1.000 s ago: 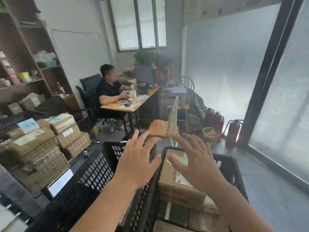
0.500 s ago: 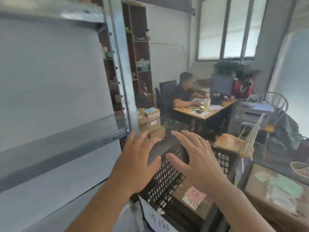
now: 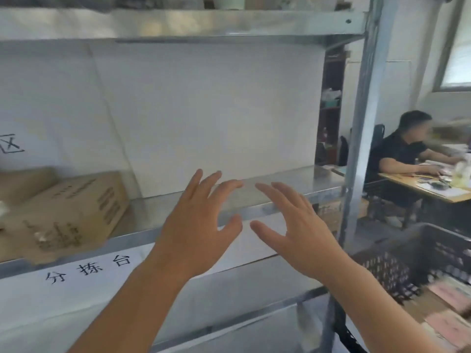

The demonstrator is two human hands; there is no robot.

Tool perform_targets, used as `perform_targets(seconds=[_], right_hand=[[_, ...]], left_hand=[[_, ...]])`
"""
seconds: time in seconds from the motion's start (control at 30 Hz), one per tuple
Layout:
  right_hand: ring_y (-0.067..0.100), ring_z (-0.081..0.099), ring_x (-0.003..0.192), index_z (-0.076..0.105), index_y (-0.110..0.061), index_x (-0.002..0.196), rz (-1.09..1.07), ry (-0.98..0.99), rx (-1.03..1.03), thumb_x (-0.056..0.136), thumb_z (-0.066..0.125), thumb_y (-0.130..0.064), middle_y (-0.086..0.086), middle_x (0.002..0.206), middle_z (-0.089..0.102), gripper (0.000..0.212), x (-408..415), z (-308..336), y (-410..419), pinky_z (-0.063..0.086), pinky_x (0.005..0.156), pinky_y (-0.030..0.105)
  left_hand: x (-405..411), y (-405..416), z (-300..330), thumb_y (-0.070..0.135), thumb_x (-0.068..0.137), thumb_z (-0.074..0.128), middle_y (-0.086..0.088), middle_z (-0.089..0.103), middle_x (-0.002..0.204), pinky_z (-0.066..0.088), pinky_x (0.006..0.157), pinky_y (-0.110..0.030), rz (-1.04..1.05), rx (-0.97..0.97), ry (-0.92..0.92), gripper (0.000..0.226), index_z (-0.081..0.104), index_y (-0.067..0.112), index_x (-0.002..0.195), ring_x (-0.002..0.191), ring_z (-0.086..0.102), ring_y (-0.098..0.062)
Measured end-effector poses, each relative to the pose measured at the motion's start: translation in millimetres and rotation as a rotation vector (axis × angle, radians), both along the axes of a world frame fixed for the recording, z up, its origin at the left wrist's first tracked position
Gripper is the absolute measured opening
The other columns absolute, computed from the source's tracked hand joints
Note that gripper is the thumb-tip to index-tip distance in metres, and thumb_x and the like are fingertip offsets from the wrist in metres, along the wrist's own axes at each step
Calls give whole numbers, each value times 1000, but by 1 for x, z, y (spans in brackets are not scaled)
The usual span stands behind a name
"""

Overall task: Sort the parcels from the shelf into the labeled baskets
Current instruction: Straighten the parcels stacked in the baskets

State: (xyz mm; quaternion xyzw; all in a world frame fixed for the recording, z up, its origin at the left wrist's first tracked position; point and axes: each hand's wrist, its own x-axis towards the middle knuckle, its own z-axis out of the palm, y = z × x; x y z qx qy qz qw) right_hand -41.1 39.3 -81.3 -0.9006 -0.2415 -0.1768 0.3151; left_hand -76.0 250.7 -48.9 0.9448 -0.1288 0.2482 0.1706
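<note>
A metal shelf (image 3: 254, 207) fills the view, with a white backing board behind it. On its left part lies a brown cardboard parcel (image 3: 68, 212), lying flat, with another brown parcel (image 3: 23, 182) behind it at the far left. My left hand (image 3: 198, 225) and my right hand (image 3: 293, 225) are raised side by side in front of the shelf's bare middle, fingers spread, holding nothing. Both hands are to the right of the parcels and apart from them. A black plastic basket (image 3: 397, 253) holding parcels stands at the lower right.
A vertical metal post (image 3: 362, 123) marks the shelf's right end. A paper label with handwritten characters (image 3: 89, 268) hangs on the shelf's front edge. Beyond the post a person (image 3: 405, 154) sits at a wooden desk (image 3: 433, 187).
The view has swung left from the baskets to the shelf front. Both hands stay raised and empty, still spread. The parcels on the shelf have come into view.
</note>
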Motion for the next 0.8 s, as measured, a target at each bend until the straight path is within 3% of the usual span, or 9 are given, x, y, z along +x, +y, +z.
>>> perform_targets(seconds=[0.1,0.17,0.23,0.33,0.47,0.53,0.6,0.7,0.8], right_hand=[[6,25,150,21,-59,156,114,-31,30,96,53,-65,-22,165,23,68,2,11,54,33,113,32],[7,28,148,22,-59,155,205,-29,49,95,54,-64,-22,163,27,68,2,17,90,32,116,32],[7,31,147,23,-58,155,288,-35,57,95,55,-64,-22,161,30,68,2,22,125,33,118,33],[6,34,144,26,-54,156,391,-48,46,95,56,-63,-23,159,32,69,-1,30,174,35,116,33],[7,36,143,30,-52,154,508,-13,64,89,52,-70,-26,157,33,71,0,35,227,36,117,37],[9,37,143,30,-53,154,544,-9,62,88,52,-71,-24,157,34,73,5,36,248,36,117,37],[10,35,143,29,-50,156,557,7,41,93,57,-66,-22,158,33,71,11,36,266,35,115,35],[14,36,144,28,-50,157,552,18,1,84,47,-78,-20,160,31,80,22,39,286,38,116,43],[20,38,143,30,-50,156,541,44,-32,83,42,-81,-18,160,32,81,33,38,303,39,115,48]], left_hand=[[-21,50,11,52,96,47,25,18,168,18,124,-33,107,-32,-35,56,31,56,149,158,-9,1],[-36,82,18,49,96,50,23,22,167,18,125,-39,178,-51,-57,58,27,60,148,159,-5,-2],[-51,114,25,46,95,51,19,28,165,22,125,-45,238,-77,-79,59,27,59,147,160,3,-10],[-71,158,33,41,97,55,14,38,157,30,121,-42,365,-72,-134,56,35,51,148,154,22,-14],[-91,203,42,38,94,61,17,38,150,40,105,-38,514,-101,-104,61,36,51,148,145,31,-8],[-94,217,45,39,95,61,17,39,149,37,95,-35,581,-93,-67,62,32,55,147,142,33,-9],[-92,227,46,41,96,59,14,38,153,39,97,-38,607,-77,-32,61,30,56,147,143,34,-14],[-85,238,46,47,98,55,14,33,160,40,105,-41,638,-53,22,61,26,56,150,147,32,-16],[-71,245,44,51,97,52,15,39,156,42,107,-44,633,-19,30,58,29,54,150,141,39,-21]])
